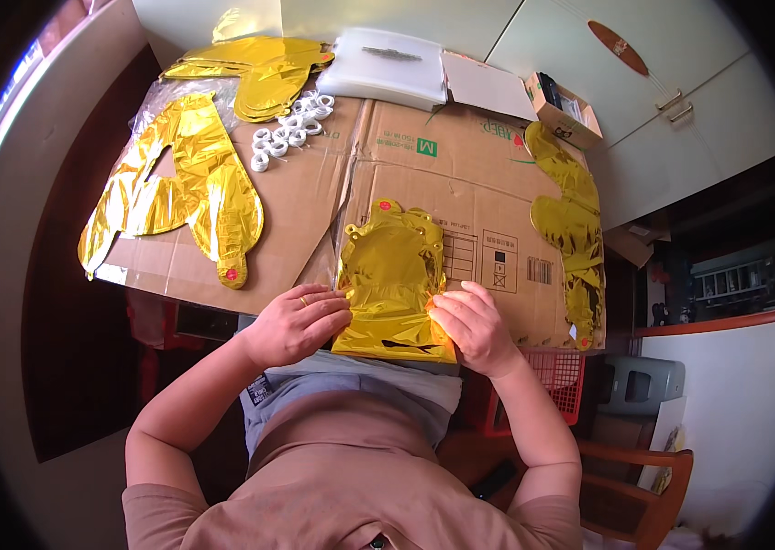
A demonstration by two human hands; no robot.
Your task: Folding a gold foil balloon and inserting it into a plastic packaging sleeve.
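Observation:
A gold foil balloon [387, 266], folded into a flat, roughly rectangular piece, lies at the front edge of the cardboard, directly before me. Small tabs and a red round sticker show at its far end. My left hand [300, 323], a ring on one finger, is closed with its bent fingertips at the balloon's left edge. At the opposite edge my right hand [472, 325] grips the foil, thumb and fingers together on it. The near part of the foil is creased and reaches over the table edge toward my lap.
A gold letter-shaped balloon [167, 188] lies left, another [571, 215] right, and more foil [268, 73] far left. White ribbon rolls [291, 128] sit behind. At the back are a stack of clear plastic bags [383, 69] and a small box [564, 112]. Flattened cardboard [488, 183] covers the table.

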